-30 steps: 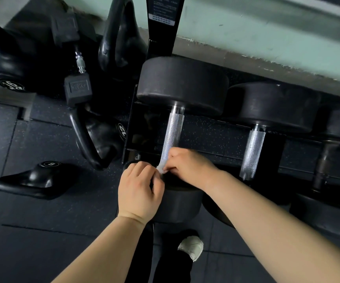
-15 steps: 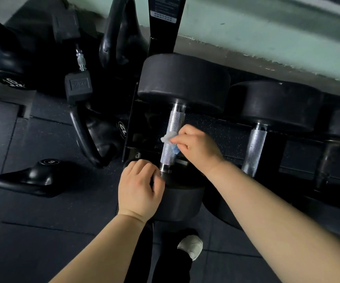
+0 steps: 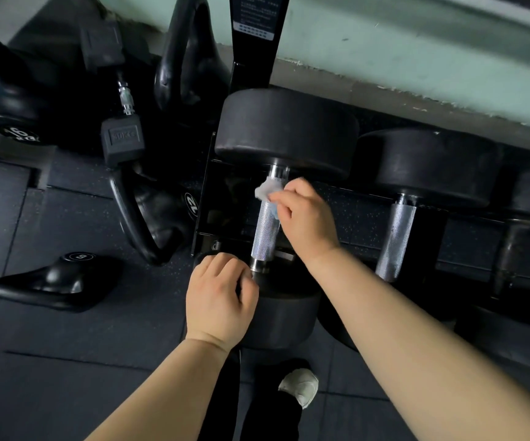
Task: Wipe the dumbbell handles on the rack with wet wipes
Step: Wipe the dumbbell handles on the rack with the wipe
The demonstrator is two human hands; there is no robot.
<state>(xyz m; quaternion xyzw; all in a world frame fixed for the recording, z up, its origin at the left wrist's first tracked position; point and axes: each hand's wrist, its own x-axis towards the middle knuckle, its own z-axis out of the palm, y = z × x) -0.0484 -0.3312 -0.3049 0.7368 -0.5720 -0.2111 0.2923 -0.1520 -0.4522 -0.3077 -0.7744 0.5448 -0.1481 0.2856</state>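
Handle (image 3: pixel 265 230) knurled chrome, right hand (image 3: pixel 305 218) pinching crumpled wipe (image 3: pixel 266 190) — left hand (image 3: pixel 219 300) gripping weight (image 3: pixel 286 316)

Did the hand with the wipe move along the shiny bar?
Yes. The right hand slid the wet wipe up the handle, from the near weight head toward the far head.

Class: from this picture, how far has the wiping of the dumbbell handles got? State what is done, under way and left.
Done: no handle can be shown finished. In hand: the right hand pinches the wipe against the top of the first handle, while the left hand grips the near head. Left: likely the second handle and the third handle, neither touched by a hand.
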